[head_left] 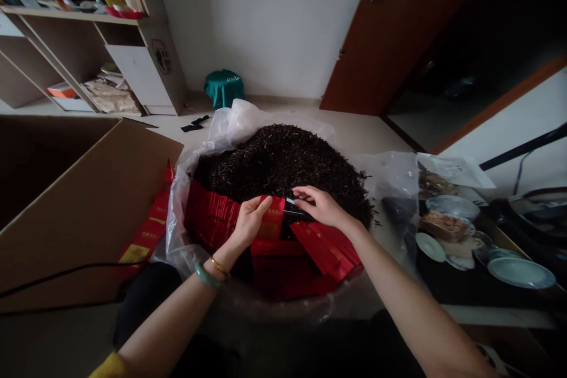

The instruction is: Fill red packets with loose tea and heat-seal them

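My left hand (250, 221) is closed on a red packet (272, 218) with gold print, the thumb lying on its face. Just right of it, my right hand (321, 207) has its fingers spread over a dark object (292, 212) with a small pale patch; I see nothing between the fingers. Both hands are above a wide tub lined with clear plastic (175, 218). Behind them rises a heap of dark dried tea leaves (287, 153). A tight row of red packets (210, 212) stands on the left, and more loose red packets (328, 251) lie on the right.
A large open cardboard box (88, 207) stands left, with red packaging (146, 230) beside it. To the right, a dark table (460, 289) bears bowls (522, 271) and bags. Beyond are a teal-covered stool (224, 87), shelves (163, 65) and a brown door (367, 41).
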Demonstrator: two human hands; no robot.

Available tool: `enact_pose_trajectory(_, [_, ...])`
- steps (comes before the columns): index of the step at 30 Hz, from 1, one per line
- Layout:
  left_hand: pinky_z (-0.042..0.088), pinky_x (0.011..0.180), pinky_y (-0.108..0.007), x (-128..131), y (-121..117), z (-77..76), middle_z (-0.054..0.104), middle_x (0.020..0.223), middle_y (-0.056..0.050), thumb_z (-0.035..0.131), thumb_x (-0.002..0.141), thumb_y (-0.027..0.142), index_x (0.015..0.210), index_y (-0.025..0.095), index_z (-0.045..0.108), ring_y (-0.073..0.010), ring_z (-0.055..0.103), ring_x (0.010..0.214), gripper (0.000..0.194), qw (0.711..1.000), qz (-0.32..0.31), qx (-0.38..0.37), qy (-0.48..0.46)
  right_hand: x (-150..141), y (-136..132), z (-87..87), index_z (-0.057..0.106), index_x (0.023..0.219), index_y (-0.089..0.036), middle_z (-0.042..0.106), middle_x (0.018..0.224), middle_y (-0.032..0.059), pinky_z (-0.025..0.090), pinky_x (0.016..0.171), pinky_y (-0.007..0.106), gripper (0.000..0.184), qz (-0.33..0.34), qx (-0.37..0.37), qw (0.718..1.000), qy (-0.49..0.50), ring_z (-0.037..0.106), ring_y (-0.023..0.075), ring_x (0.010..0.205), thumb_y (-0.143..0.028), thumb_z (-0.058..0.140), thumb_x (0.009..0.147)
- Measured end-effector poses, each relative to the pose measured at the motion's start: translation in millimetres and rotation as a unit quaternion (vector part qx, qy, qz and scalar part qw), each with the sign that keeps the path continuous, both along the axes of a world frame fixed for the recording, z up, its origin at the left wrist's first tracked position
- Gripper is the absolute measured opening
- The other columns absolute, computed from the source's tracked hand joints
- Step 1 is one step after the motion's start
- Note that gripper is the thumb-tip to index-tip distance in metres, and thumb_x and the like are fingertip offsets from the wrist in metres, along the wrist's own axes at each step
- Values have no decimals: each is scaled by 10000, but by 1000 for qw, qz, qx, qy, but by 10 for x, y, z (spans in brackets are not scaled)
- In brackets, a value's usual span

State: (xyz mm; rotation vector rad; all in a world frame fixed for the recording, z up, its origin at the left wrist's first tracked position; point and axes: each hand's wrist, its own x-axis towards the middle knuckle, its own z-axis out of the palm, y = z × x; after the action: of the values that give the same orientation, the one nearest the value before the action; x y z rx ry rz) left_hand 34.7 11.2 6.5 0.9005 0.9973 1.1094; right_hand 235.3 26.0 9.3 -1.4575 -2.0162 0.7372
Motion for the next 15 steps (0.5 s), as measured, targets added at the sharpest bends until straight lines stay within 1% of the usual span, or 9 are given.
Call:
enact_pose_trajectory(1, [361, 458, -193, 11, -12, 3, 596, 529, 21, 753, 504, 612, 598, 130, 610, -79, 467, 466, 511, 1000, -10, 4, 1, -80, -31, 59, 590, 1166, -181, 666, 1105, 101, 515, 780, 308, 347, 3, -10, 998, 56, 637, 184, 958, -316, 565, 847])
enact_pose_trajectory(2, [364, 465, -196, 20, -26, 3, 596, 535, 18, 746, 508, 623, 600, 131, 610, -82, 469, 474, 519, 1000, -23, 8, 3, -161, -67, 114, 598, 1160, -183, 681, 1065, 90, 522, 721, 291, 389, 3, -17, 996, 89, 648, 180, 899, -348, 613, 809])
enact_pose_trajectory(3, [370, 474, -201, 27, -39, 3, 597, 545, 14, 732, 520, 636, 607, 131, 611, -87, 473, 485, 527, 999, -37, 13, 6, -236, -106, 163, 640, 1088, -183, 701, 993, 74, 520, 679, 281, 380, -1, -18, 994, 104, 655, 178, 832, -364, 669, 755])
enact_pose_trajectory(5, [376, 489, -208, 28, -62, 5, 589, 563, 10, 692, 566, 659, 625, 133, 613, -92, 472, 507, 535, 998, -59, 28, 20, -346, -182, 236, 699, 860, -179, 721, 814, 43, 514, 650, 277, 247, -28, -17, 992, 123, 655, 171, 717, -377, 700, 712])
enact_pose_trajectory(6, [372, 492, -208, 20, -68, 11, 573, 562, 13, 670, 598, 660, 618, 135, 606, -91, 462, 514, 530, 997, -65, 41, 32, -376, -213, 261, 698, 767, -179, 717, 747, 32, 512, 646, 278, 208, -41, -14, 991, 128, 651, 168, 680, -379, 700, 708])
enact_pose_trajectory(8, [368, 507, -208, -7, -65, 33, 543, 565, 15, 646, 662, 622, 577, 139, 591, -91, 448, 539, 494, 992, -63, 88, 68, -387, -255, 297, 686, 683, -181, 711, 688, 21, 511, 647, 278, 196, -57, -10, 989, 136, 648, 168, 650, -373, 680, 722])
enact_pose_trajectory(10, [383, 550, -213, -46, -44, 69, 554, 603, 0, 667, 692, 535, 555, 140, 615, -104, 470, 593, 422, 982, -50, 147, 107, -357, -268, 323, 691, 683, -180, 716, 692, 21, 509, 655, 277, 180, -53, -13, 989, 140, 650, 170, 656, -353, 668, 727])
enact_pose_trajectory(12, [400, 593, -221, -82, -20, 104, 599, 659, -22, 706, 680, 446, 588, 143, 670, -124, 507, 648, 318, 975, -35, 180, 127, -317, -257, 341, 704, 716, -177, 719, 703, 25, 507, 658, 278, 181, -40, -28, 988, 147, 650, 170, 661, -347, 648, 739])
enact_pose_trajectory(15, [374, 536, -218, -115, 0, 127, 583, 599, -7, 720, 667, 398, 607, 152, 693, -112, 481, 580, 254, 980, -16, 160, 115, -288, -231, 348, 712, 888, -177, 724, 762, 32, 511, 655, 283, 262, -25, -57, 983, 176, 650, 167, 682, -389, 614, 768])
